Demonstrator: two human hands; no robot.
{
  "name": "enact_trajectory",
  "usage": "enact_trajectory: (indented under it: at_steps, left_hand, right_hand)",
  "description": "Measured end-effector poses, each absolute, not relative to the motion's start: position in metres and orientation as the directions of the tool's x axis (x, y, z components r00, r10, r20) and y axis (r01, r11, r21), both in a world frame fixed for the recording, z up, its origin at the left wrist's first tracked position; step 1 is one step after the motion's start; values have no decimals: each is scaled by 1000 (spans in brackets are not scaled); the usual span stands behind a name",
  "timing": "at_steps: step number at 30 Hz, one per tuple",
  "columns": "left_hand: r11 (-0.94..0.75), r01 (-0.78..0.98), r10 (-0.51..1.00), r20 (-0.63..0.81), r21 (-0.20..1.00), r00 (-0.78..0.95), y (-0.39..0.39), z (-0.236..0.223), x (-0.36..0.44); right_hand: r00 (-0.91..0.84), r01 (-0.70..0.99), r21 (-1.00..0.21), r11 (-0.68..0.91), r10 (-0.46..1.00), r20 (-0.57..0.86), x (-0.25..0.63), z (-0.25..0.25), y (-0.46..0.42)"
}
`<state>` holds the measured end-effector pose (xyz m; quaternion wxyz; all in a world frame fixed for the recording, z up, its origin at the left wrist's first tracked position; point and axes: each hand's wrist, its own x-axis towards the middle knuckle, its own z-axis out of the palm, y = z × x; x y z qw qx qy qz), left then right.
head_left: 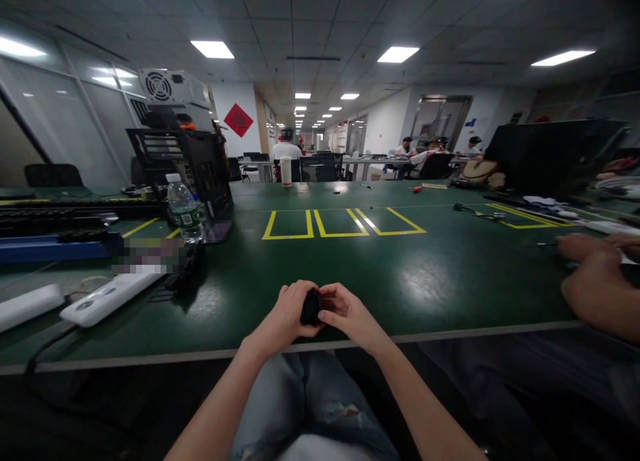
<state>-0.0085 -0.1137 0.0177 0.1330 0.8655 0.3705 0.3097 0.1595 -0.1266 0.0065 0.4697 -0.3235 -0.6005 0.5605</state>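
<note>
Both hands (320, 311) gripping small black block (311, 307), glossy green table (410, 281)

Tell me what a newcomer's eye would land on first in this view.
First, the two hands at the near edge of the green table: the left hand and right hand close together around a small black object. Next, the yellow taped rectangles at mid-table, beyond the hands. At left stand a water bottle and a white power strip; another person's hand rests at the right edge.
</note>
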Motion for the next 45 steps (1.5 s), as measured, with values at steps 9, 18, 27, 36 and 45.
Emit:
enact_trajectory:
  at_steps: [9, 18, 27, 36, 45]
  left_hand:
    - [-695, 557, 719, 440, 454, 538, -111, 14, -9]
    - [-682, 553, 730, 408, 478, 548, -112, 17, -9]
    - [-681, 550, 732, 424, 484, 533, -111, 16, -10]
    - [-698, 554, 716, 434, 453, 547, -111, 17, -11]
    - [-730, 523, 683, 449, 440, 576, -112, 18, -9]
  right_hand:
    - [-358, -109, -976, 188, 909, 215, 159, 9, -132]
    - [-306, -123, -945, 303, 894, 327, 157, 6, -132]
    - [-232, -48, -911, 410, 882, 410, 163, 6, -135]
    - [-221, -126, -987, 95, 968, 121, 158, 7, -122]
    - [-267, -165, -985, 50, 959, 93, 145, 15, -128]
